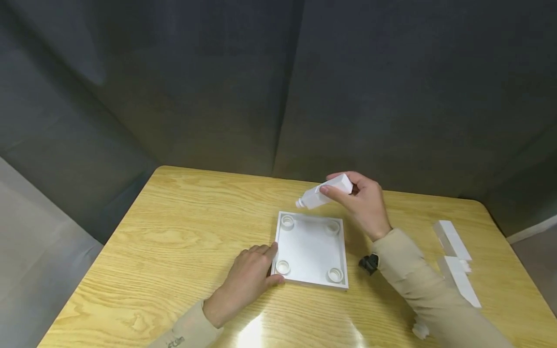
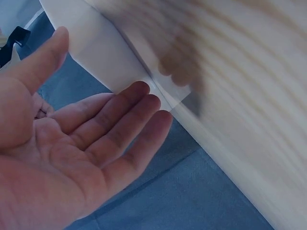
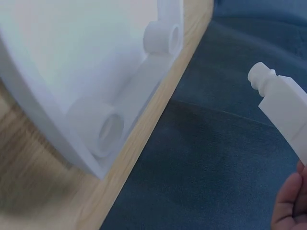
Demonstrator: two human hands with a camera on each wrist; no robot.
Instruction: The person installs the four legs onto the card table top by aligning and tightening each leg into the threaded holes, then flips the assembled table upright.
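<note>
One table (image 1: 191,222) of yellowish wood carries a shallow white tray (image 1: 309,249). The left hand (image 1: 248,270), fingers extended, touches the tray's left side; the right hand (image 1: 370,208) pinches a white post (image 1: 314,197) tilted in the air near its far edge. Two loose posts (image 1: 452,240) lie rightward. Four hollow round sockets (image 1: 335,275) occupy the tray's corners.
</note>
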